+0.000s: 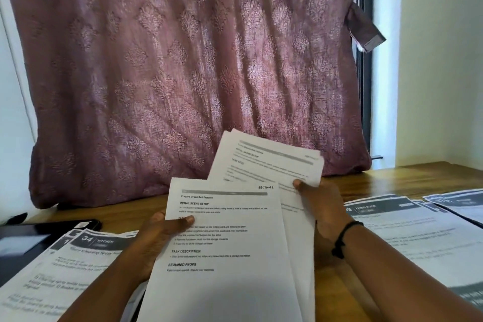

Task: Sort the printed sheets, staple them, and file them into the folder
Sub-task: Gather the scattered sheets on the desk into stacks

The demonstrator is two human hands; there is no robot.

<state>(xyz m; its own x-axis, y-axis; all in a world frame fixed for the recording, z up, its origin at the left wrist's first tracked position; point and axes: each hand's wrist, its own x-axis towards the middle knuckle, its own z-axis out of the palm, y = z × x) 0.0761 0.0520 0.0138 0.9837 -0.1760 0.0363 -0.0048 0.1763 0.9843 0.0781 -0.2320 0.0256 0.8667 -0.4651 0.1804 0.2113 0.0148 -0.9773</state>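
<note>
While your left hand (159, 232) pinches the front sheet (222, 251) with its thumb on top, your right hand (321, 206) grips the tilted sheets behind (266, 162), both raised above the wooden table (366, 180).

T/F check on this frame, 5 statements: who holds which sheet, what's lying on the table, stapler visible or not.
1. The left hand holds the sheet headed SECTION 2. True.
2. The right hand is empty. False: it grips a second bunch of sheets, thumb on top.
3. The pile marked 34 KITCHEN lies on the table at the left. True.
4. The LIVING ROOM pile is held in the air. False: it lies on the wooden table at the right.
5. A stapler sits between the hands. False: no stapler is in view.
</note>
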